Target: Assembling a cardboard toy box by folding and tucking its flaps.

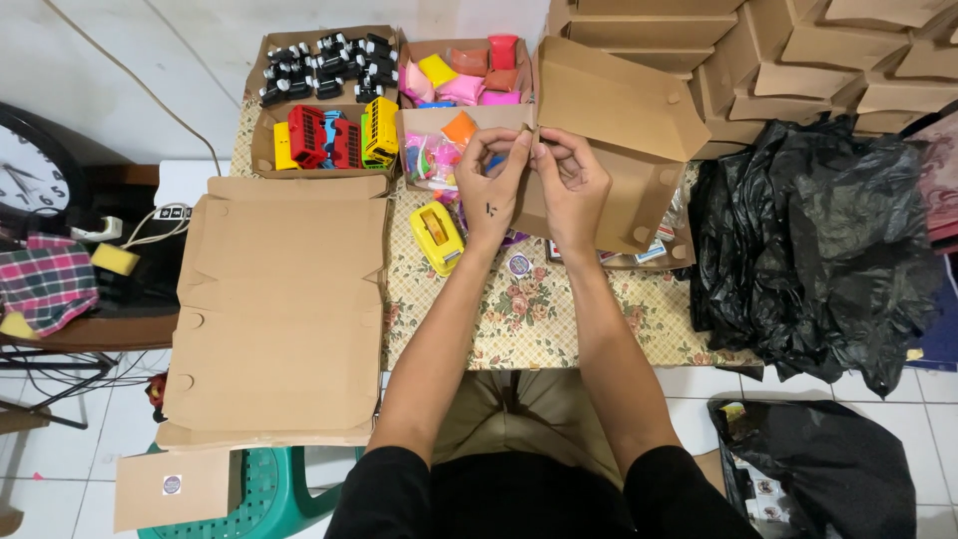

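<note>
a stack of flat cardboard blanks [279, 309] lies at the left. the left hand [491, 195] is pinched shut on the flap edge of the half-folded brown box [614, 140], mid-table; the right hand [577, 185] is pinched beside it. the crease is best pressed squarely, both edges kept aligned.

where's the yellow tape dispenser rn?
Head view: the yellow tape dispenser lies on the floral tablecloth, just left of the left hand, right of the flat cardboard stack and below the box of coloured toys.
</note>
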